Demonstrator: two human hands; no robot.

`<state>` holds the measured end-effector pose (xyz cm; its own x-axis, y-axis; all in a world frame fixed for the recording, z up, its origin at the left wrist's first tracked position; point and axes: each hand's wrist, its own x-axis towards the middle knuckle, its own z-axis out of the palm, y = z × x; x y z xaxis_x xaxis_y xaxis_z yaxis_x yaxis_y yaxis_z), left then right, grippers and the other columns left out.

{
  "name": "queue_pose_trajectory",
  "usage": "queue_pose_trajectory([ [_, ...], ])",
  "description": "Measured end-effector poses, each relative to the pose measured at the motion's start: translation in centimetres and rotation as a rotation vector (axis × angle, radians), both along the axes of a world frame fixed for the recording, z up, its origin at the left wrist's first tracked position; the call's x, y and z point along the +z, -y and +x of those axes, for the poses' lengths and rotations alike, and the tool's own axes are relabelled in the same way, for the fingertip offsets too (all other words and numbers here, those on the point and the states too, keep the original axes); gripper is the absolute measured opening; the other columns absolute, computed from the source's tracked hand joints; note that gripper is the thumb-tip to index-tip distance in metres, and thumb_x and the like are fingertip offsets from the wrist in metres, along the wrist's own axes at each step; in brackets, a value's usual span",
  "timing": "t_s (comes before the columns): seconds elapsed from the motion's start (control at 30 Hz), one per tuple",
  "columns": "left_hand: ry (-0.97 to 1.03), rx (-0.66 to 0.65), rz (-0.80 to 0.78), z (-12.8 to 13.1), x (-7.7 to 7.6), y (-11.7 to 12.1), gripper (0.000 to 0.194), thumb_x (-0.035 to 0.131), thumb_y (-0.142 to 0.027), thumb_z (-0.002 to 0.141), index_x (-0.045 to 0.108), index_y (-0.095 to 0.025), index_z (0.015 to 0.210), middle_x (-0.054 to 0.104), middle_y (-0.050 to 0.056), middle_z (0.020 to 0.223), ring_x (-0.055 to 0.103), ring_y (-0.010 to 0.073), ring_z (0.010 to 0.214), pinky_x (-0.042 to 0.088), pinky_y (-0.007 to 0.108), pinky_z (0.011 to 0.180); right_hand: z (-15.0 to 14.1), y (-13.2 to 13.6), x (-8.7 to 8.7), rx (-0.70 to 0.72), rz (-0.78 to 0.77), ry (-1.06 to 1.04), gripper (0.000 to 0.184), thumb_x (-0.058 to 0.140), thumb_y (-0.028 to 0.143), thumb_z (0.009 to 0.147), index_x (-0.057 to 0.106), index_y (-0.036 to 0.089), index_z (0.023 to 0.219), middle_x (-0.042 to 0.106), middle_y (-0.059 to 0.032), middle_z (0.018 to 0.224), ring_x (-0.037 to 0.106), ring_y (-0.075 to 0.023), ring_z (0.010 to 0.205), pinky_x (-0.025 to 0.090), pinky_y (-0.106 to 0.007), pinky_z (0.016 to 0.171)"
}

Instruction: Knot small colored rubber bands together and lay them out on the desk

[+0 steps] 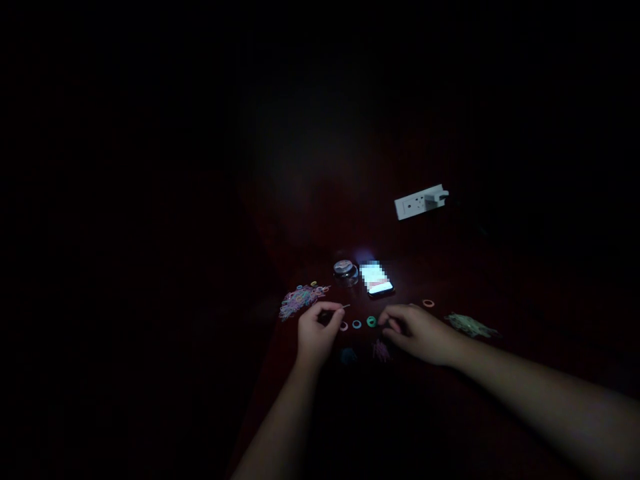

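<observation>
My left hand (pixel 320 331) is closed in a pinch, thumb against forefinger, with a thin pale rubber band (pixel 346 306) sticking out from the fingertips. To its right, a pink ring (pixel 344 327), a blue ring (pixel 357 325) and a green ring (pixel 371 321) lie in a row on the dark table. My right hand (pixel 407 328) hovers beside the green ring, its fingers bent and the thumb apart from the forefinger; nothing shows between them. Below the row are a teal pile (pixel 349 355) and a pinkish-purple pile (pixel 381 351) of small bands, both dim.
A mixed-colour heap of small bands (pixel 303 301) lies at the left, a yellow-green heap (pixel 471 325) at the right. An orange-pink ring (pixel 429 303) is beyond my right hand. Farther back stand a lidded jar (pixel 345 272) and a lit phone (pixel 377 279). A wall socket (pixel 419 203) holds a plug.
</observation>
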<state>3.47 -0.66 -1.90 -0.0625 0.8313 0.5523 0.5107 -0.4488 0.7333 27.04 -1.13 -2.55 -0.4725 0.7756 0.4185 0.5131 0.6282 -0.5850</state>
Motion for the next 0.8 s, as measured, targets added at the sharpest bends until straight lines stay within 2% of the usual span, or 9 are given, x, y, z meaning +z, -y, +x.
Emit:
queue_pose_trajectory([
  [0.1,-0.149,-0.205,0.038,1.8,0.2,1.0,0.006,0.068,-0.025,0.079,0.071,-0.020,0.081,0.074,0.003,0.085,0.069,0.0174,0.081,0.055,0.030,0.077,-0.2,0.5,0.6,0.004,0.019,-0.081,0.012,0.056,0.027,0.086,0.061,0.020,0.094,0.054,0.0027,0.070,0.052,-0.0131,0.063,0.040,-0.027,0.060],
  [0.2,-0.198,-0.296,0.050,2.6,0.0,1.4,0.002,0.070,-0.022,0.079,0.071,-0.021,0.080,0.073,0.002,0.085,0.068,0.0158,0.081,0.054,0.029,0.077,-0.2,0.8,1.0,0.027,0.042,-0.127,0.016,0.056,0.029,0.087,0.059,0.019,0.100,0.053,0.0021,0.073,0.051,-0.0130,0.065,0.040,-0.026,0.060],
  [0.5,-0.210,-0.318,0.020,2.8,0.2,1.5,0.004,0.070,-0.024,0.079,0.072,-0.023,0.082,0.073,0.002,0.087,0.067,0.0166,0.083,0.054,0.030,0.079,0.0,0.7,0.8,0.050,0.093,-0.122,0.013,0.054,0.029,0.089,0.062,0.019,0.089,0.053,0.0018,0.068,0.049,-0.0128,0.062,0.040,-0.026,0.061],
  [0.7,-0.218,-0.254,0.020,3.0,0.2,1.5,0.004,0.070,-0.023,0.077,0.072,-0.022,0.081,0.073,0.002,0.085,0.067,0.0161,0.078,0.054,0.028,0.074,0.1,1.1,1.0,0.098,0.075,-0.147,0.016,0.056,0.021,0.083,0.060,0.020,0.098,0.055,0.0004,0.074,0.051,-0.0138,0.065,0.041,-0.025,0.058],
  [0.8,-0.233,-0.245,0.021,3.0,0.3,1.5,0.004,0.070,-0.023,0.077,0.073,-0.022,0.081,0.073,0.002,0.084,0.066,0.0157,0.077,0.053,0.027,0.072,0.0,1.2,0.9,0.091,0.097,-0.132,0.014,0.057,0.020,0.081,0.059,0.020,0.095,0.056,0.0004,0.074,0.051,-0.0142,0.067,0.042,-0.026,0.061],
])
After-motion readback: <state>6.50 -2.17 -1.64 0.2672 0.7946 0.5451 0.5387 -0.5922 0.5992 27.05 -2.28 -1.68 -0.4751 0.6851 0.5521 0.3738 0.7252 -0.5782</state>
